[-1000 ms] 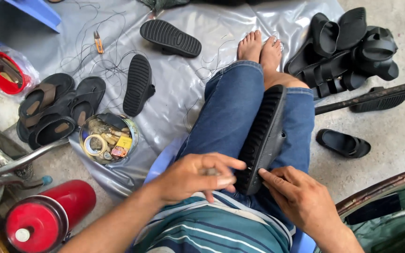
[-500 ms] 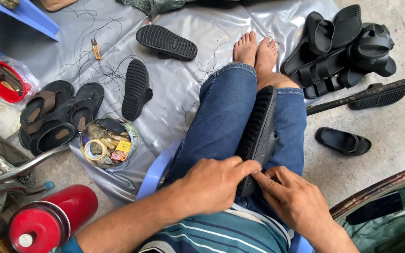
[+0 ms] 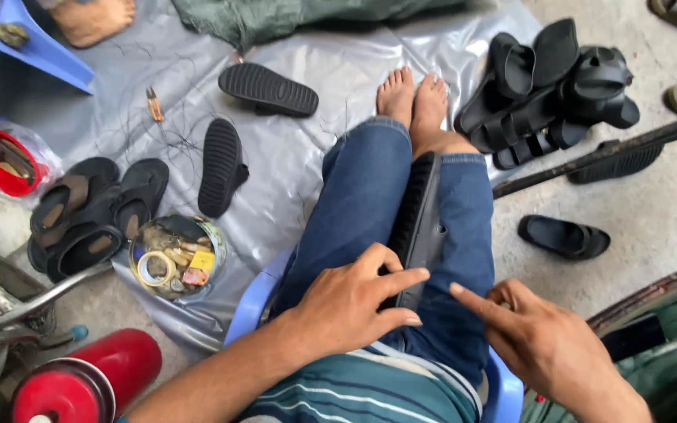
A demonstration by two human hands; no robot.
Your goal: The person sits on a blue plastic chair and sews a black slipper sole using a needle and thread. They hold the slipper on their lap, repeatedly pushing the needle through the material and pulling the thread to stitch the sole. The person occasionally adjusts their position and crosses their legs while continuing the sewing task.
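- Grey plastic sheet (image 3: 307,164) spread over a concrete floor, with black sandals lying about on it.
- A black sandal (image 3: 417,227) lies sole up along my lap, wedged between my jeans-clad thighs (its near end under my hand).
- My left hand (image 3: 350,301) rests on that near end, fingers spread flat and unclenched, thumb against the sole's edge.
- My right hand (image 3: 546,345) hovers just beside it, gripping nothing, forefinger pointing at the sandal.
- A round tin (image 3: 175,257) of tape rolls sits left of my blue chair (image 3: 256,301).
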